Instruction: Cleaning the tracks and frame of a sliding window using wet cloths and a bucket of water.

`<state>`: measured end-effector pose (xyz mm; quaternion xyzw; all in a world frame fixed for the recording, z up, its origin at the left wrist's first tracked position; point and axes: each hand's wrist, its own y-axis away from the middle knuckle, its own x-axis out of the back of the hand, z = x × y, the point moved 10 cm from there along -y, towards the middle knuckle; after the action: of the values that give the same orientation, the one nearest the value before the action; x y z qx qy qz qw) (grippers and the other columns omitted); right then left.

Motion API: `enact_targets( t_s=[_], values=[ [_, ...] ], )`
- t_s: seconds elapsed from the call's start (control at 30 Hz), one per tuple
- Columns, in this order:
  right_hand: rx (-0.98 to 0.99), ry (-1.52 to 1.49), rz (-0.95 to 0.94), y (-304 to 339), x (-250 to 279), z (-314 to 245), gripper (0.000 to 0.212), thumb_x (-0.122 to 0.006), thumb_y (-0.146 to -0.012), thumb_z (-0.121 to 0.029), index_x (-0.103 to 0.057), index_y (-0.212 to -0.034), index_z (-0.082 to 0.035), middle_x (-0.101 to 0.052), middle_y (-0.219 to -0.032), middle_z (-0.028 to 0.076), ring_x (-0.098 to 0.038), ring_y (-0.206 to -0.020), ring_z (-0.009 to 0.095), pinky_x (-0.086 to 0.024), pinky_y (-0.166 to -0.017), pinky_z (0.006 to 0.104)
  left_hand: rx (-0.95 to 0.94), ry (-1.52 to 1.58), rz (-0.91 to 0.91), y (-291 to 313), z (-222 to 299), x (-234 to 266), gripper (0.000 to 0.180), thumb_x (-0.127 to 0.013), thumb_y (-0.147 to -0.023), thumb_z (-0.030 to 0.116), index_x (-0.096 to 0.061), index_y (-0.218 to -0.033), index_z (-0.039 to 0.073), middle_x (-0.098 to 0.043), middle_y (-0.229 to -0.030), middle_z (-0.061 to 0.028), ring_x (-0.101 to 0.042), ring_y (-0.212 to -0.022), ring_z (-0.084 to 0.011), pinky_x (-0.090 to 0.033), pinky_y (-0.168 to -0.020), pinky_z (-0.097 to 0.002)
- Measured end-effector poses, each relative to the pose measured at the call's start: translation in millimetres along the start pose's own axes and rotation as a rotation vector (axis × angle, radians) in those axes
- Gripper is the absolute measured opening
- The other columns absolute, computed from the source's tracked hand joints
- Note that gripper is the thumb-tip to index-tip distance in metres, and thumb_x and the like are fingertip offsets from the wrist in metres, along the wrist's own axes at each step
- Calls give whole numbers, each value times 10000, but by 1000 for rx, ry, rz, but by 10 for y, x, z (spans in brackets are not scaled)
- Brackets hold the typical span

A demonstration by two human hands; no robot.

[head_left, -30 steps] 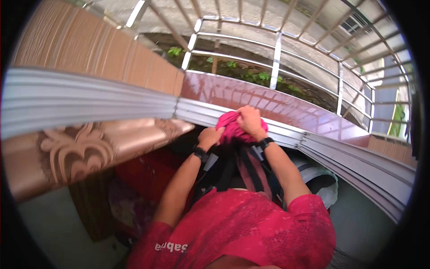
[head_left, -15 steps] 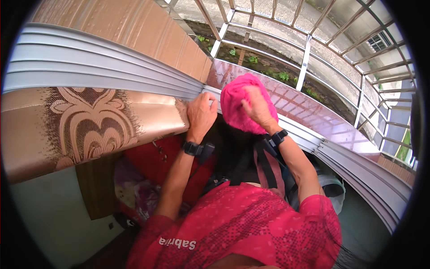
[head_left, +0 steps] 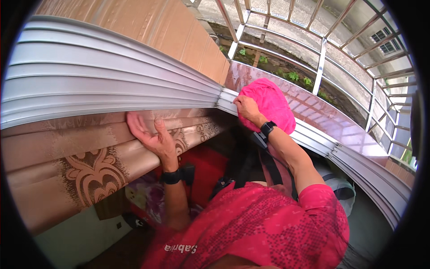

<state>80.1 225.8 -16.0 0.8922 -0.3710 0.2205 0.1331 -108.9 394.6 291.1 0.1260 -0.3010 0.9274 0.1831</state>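
Observation:
My left hand (head_left: pixel 154 141) is open, its fingers spread against the brown patterned curtain (head_left: pixel 96 172) below the silver window frame (head_left: pixel 112 74). The thumb stands apart and the palm shows. At the inner corner of the window track (head_left: pixel 313 140), my right hand (head_left: pixel 250 111) has its fingers curled at the left edge of a bunched bright pink cloth (head_left: pixel 271 101). The cloth lies under and beside my wrist, over the track and the edge of the stone sill. My fingers hide part of where they grip it.
Beyond the track runs a shiny reddish stone sill (head_left: pixel 340 130), then a metal bar grille (head_left: pixel 320 67). Tan ribbed wall tiles (head_left: pixel 148 31) rise at upper left. A clear plastic bag (head_left: pixel 342 188) sits below the track on the right; red fabric (head_left: pixel 204 166) lies beneath the curtain.
My left hand has left the frame corner and moved left onto the curtain, opening out; the curtain has shifted down. My right hand has slid to the cloth's left edge, its fingers curling.

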Motion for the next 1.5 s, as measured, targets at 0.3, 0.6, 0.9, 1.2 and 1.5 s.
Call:
enact_targets(
  t_s=[0.3, 0.6, 0.9, 1.2, 1.5],
  values=[
    [186, 511, -134, 578, 191, -233, 244, -645, -790, -272, -604, -854, -40, -606, -809, 154, -605, -773, 327, -480, -699, 415, -436, -18, 92, -434, 573, -477, 1044, -711, -801, 193, 97, -1416, -50, -143, -1449, -277, -275, -1314, -365, -247, -1085, -466],
    [413, -182, 14, -56, -186, -606, 132, -560, -817, -174, -611, -871, -65, -602, -841, 93, -593, -852, 278, -461, -716, 415, -349, 263, 139, -413, 443, -506, 875, -592, -852, 157, 36, -1439, -3, -176, -1445, -253, -309, -1296, -320, -272, -1076, -440],
    [352, 830, -306, -46, -862, -498, 205, -524, -811, -165, -604, -971, -66, -518, -954, 73, -545, -877, 238, -460, -693, 397, -438, 113, 106, -443, 469, -468, 876, -592, -852, 204, 29, -1418, -45, -166, -1431, -274, -277, -1305, -340, -234, -1086, -443],
    [291, 825, -325, 622, -130, -88, 269, -535, -816, -139, -536, -1046, -1, -526, -1000, 124, -574, -883, 280, -516, -647, 443, -431, -33, 98, -498, 481, -424, 1021, -610, -850, 318, 154, -1411, -62, -56, -1461, -298, -160, -1360, -380, -175, -1110, -454],
    [143, -145, -273, 240, 210, -58, 270, -447, -810, -47, -640, -1000, -38, -592, -979, 206, -600, -898, 364, -488, -815, 418, -460, 171, 182, -431, 551, -426, 942, -587, -855, 234, 108, -1423, -50, -93, -1456, -275, -203, -1345, -352, -196, -1102, -458]
  ],
)
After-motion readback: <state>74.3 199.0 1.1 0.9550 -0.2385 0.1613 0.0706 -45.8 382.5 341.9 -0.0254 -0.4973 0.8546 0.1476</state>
